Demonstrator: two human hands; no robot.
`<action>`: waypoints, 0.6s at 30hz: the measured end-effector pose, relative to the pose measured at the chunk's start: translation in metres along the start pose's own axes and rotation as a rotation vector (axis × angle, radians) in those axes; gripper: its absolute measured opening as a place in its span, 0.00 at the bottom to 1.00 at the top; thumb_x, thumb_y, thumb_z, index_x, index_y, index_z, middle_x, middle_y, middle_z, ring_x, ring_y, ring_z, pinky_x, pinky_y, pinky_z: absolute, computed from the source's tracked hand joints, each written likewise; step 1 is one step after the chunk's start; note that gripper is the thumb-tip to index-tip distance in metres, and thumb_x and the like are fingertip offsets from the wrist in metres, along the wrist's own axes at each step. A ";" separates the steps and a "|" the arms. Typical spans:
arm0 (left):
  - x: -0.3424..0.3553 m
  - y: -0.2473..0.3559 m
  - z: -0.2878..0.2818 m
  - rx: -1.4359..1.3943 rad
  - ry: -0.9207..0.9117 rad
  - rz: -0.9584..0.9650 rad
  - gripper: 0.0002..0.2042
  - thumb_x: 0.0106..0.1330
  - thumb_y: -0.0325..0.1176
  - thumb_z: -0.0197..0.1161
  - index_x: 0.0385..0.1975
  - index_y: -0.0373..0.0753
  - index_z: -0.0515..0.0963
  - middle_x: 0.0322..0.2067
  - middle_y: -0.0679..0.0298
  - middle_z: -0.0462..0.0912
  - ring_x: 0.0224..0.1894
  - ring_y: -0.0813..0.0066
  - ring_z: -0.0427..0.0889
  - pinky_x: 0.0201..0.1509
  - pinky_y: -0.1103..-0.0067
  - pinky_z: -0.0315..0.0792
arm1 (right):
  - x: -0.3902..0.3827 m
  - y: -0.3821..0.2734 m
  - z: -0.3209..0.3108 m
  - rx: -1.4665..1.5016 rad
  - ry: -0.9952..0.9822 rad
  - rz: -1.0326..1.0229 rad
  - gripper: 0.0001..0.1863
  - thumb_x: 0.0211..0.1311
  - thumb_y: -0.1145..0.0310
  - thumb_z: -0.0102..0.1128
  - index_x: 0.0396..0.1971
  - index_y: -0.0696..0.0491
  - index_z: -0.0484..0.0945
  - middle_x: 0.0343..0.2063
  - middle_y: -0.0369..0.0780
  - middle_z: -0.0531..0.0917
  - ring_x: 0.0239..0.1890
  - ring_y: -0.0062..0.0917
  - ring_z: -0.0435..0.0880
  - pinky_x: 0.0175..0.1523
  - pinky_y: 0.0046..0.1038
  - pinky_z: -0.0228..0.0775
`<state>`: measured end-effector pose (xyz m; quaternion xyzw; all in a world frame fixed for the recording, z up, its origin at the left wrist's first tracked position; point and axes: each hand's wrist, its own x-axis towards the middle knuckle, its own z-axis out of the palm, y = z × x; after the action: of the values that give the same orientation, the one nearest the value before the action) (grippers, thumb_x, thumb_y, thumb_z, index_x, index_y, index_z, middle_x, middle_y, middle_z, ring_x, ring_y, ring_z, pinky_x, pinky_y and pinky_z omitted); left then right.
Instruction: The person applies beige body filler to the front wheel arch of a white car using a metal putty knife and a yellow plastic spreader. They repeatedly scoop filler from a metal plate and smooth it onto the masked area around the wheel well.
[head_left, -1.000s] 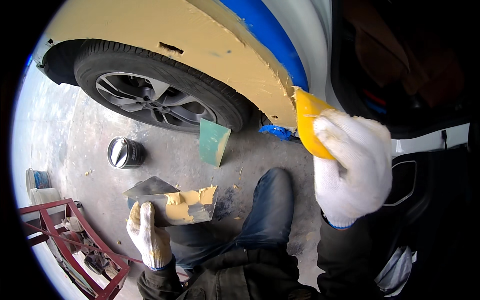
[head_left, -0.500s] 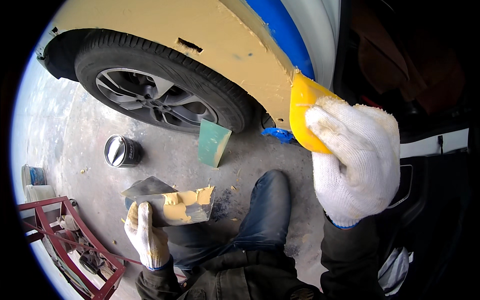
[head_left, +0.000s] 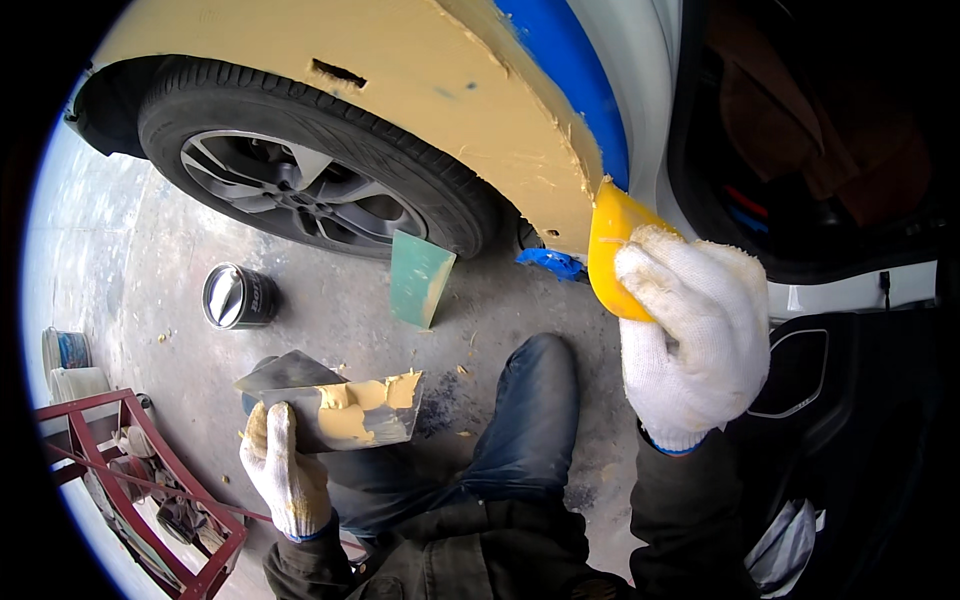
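Note:
My left hand (head_left: pixel 285 465), in a white glove, grips a metal plate (head_left: pixel 305 420) carrying smears of tan filler (head_left: pixel 345 405). My right hand (head_left: pixel 690 330), also gloved, holds a yellow plastic spreader (head_left: pixel 610 240). The spreader's tip is at the right edge of a car panel (head_left: pixel 440 70) coated in tan filler, beside a curved blue strip (head_left: pixel 580 90). Under the panel are a tyre and spoked wheel (head_left: pixel 300 190). A green board (head_left: pixel 420 280) stands by the tyre on the floor, with a dark can (head_left: pixel 238 295) to its left.
A red metal trolley (head_left: pixel 130 420) with assorted items is at lower left, beside two buckets (head_left: pixel 68 355). The dark door opening (head_left: pixel 770 120) and inner trim of the car (head_left: pixel 840 400) fill the right side. My legs (head_left: pixel 530 400) are below the hands.
My right hand moved the spreader up along the panel's edge half a second ago and has since come back down. My left hand holds the plate much as before.

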<state>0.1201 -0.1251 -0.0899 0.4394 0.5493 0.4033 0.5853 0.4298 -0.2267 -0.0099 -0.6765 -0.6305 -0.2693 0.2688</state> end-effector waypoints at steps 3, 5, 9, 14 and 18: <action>0.000 -0.005 0.001 -0.072 0.031 -0.004 0.08 0.72 0.31 0.56 0.38 0.33 0.77 0.29 0.69 0.78 0.28 0.87 0.75 0.31 0.89 0.68 | -0.005 0.000 0.002 -0.007 0.006 0.022 0.20 0.43 0.75 0.77 0.40 0.48 0.83 0.39 0.36 0.86 0.43 0.28 0.85 0.48 0.30 0.79; 0.000 -0.004 0.003 -0.085 0.032 0.003 0.07 0.72 0.31 0.56 0.37 0.33 0.77 0.28 0.70 0.78 0.27 0.88 0.74 0.30 0.89 0.68 | -0.008 0.001 0.001 -0.028 -0.016 0.013 0.20 0.43 0.75 0.77 0.40 0.48 0.83 0.39 0.36 0.86 0.43 0.28 0.85 0.48 0.30 0.79; 0.000 -0.006 0.003 -0.079 0.063 -0.001 0.07 0.72 0.30 0.56 0.36 0.34 0.77 0.28 0.70 0.78 0.27 0.88 0.73 0.30 0.89 0.67 | -0.013 0.000 0.001 -0.005 -0.037 0.074 0.20 0.44 0.76 0.77 0.40 0.48 0.83 0.41 0.36 0.85 0.43 0.29 0.85 0.49 0.31 0.79; 0.000 -0.005 0.001 -0.071 0.069 0.011 0.06 0.71 0.29 0.57 0.35 0.34 0.77 0.28 0.71 0.78 0.26 0.89 0.72 0.30 0.89 0.66 | -0.006 -0.004 -0.010 0.008 0.014 0.068 0.23 0.44 0.77 0.75 0.43 0.47 0.82 0.42 0.37 0.84 0.44 0.30 0.83 0.49 0.31 0.79; 0.000 0.000 0.002 -0.113 0.035 0.000 0.06 0.71 0.29 0.57 0.35 0.33 0.77 0.27 0.71 0.77 0.26 0.88 0.72 0.30 0.88 0.66 | 0.023 -0.006 -0.015 0.006 -0.013 -0.052 0.23 0.42 0.82 0.75 0.42 0.53 0.81 0.42 0.40 0.84 0.43 0.32 0.83 0.47 0.28 0.78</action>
<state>0.1225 -0.1253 -0.0895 0.3986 0.5359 0.4412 0.5994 0.4253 -0.2202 0.0172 -0.6609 -0.6503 -0.2698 0.2600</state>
